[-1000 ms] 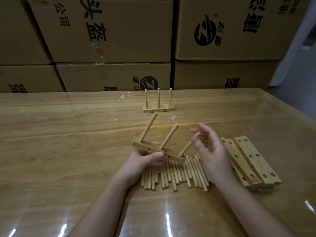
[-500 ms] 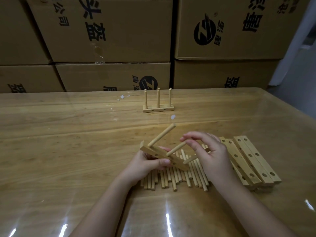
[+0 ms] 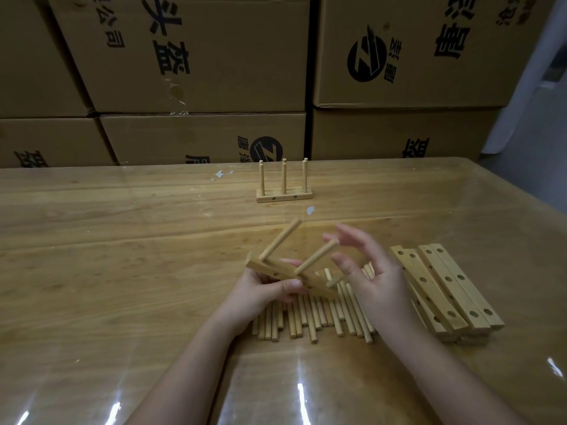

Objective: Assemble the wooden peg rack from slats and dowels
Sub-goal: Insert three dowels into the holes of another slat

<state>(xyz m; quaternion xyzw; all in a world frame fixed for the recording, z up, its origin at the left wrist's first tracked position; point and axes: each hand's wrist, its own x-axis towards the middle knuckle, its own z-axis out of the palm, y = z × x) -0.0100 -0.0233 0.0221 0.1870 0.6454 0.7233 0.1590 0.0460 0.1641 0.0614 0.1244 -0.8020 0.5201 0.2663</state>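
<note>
Our left hand (image 3: 260, 289) pinches slat (image 3: 285, 279) above loose dowels (image 3: 313, 317), tilted. Three dowels stuck in it already: far one (image 3: 280, 242), middle (image 3: 317, 256), short-looking third (image 3: 334, 282). Right hand (image 3: 371, 271) spread, holding nothing, fingers near middle dowel tip. Looks like our second piece is nearly done. Finished rack (image 3: 284, 185) stands farther back on table (image 3: 107, 271). Spare slats (image 3: 445, 286) still stacked at right, so plenty left to build.

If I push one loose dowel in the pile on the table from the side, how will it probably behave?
The loose dowels are thin, round wooden sticks lying flat, so one would probably roll easily. The table looks glossy, so it may also slide. It looks stiff and light, and neighbouring dowels touching it would likely shift too.
</note>
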